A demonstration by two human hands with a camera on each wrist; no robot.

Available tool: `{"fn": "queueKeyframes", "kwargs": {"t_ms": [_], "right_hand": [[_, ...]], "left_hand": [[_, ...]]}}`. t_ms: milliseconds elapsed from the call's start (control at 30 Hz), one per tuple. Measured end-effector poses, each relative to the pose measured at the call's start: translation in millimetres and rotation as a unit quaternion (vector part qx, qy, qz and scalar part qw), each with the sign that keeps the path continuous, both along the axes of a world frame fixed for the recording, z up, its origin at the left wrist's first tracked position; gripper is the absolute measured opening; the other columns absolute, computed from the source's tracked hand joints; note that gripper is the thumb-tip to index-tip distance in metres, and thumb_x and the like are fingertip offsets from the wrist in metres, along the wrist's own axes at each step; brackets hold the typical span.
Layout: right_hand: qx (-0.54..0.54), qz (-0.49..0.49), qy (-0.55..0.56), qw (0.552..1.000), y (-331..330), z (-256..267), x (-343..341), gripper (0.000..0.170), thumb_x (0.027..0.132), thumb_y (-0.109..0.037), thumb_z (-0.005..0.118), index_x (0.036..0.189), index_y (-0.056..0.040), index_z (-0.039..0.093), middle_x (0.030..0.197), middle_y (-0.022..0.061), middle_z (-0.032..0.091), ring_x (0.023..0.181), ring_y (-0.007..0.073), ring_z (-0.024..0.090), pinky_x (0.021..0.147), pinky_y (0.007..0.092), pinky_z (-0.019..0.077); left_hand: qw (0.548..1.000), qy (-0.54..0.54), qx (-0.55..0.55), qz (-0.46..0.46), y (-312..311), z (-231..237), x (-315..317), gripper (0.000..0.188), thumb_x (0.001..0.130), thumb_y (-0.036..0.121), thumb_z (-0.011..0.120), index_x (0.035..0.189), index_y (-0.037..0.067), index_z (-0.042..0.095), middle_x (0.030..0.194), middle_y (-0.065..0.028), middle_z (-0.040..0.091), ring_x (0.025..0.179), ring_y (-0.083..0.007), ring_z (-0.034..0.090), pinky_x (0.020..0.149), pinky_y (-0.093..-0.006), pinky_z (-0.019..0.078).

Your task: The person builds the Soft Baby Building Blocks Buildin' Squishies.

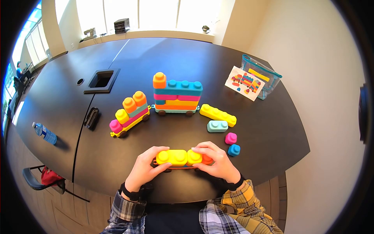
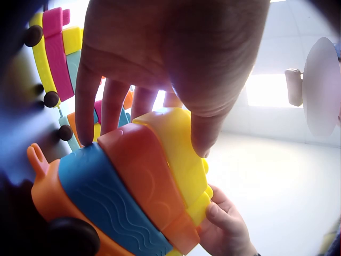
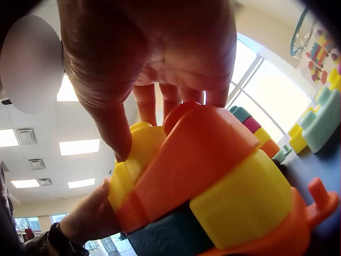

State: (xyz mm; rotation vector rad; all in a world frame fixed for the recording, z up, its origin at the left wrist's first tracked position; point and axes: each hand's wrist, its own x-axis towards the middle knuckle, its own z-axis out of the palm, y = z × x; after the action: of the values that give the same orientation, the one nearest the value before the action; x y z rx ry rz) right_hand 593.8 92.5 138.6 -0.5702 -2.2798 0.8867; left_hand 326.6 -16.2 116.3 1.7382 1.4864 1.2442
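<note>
An orange wheeled base (image 2: 45, 194) carries a blue block (image 2: 106, 192) and a yellow block (image 3: 242, 200), with red-orange blocks (image 3: 194, 154) above them. On top lie a long yellow block (image 1: 172, 156) and a small yellow block (image 1: 194, 156). The left hand (image 1: 147, 165) grips the long yellow block, thumb on the near side and fingers on the far side. The right hand (image 1: 218, 162) pinches the small yellow block between thumb and fingers. Two built wagons, one low (image 1: 130, 115) and one tall (image 1: 177, 97), stand beyond the hands.
To the right lie a long yellow block (image 1: 218, 115), a pale green block (image 1: 217, 126), a pink block (image 1: 230, 138) and a blue block (image 1: 234, 150). A picture card (image 1: 244, 83) leans on a clear pouch (image 1: 269, 80). A water bottle (image 1: 44, 133) is at left.
</note>
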Motion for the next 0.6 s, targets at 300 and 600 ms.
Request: {"fn": "queueKeyframes", "kwargs": {"t_ms": [300,600], "right_hand": [[-0.009,-0.014,-0.001,1.000,-6,3,0,0.053,0.084,-0.009,0.086,0.134,-0.0066,0.069,0.124,0.0131,0.067,0.110,0.0331,0.069,0.094,0.0395,0.0586],[0.028,-0.070,-0.072,0.995,5,12,30,0.060,0.087,-0.022,0.085,0.141,-0.0055,0.064,0.139,0.0150,0.068,0.130,0.0348,0.062,0.112,0.0435,0.0464]], "left_hand": [[1.000,-0.001,0.000,0.000,0,0,0,0.048,0.088,0.015,0.085,0.131,0.005,0.066,0.114,-0.0141,0.072,0.102,-0.0308,0.072,0.091,-0.0371,0.0580],[1.000,0.001,-0.004,0.000,0,0,-1,0.048,0.088,0.017,0.084,0.131,0.005,0.067,0.114,-0.0141,0.072,0.103,-0.0318,0.072,0.092,-0.0374,0.0576]]}}
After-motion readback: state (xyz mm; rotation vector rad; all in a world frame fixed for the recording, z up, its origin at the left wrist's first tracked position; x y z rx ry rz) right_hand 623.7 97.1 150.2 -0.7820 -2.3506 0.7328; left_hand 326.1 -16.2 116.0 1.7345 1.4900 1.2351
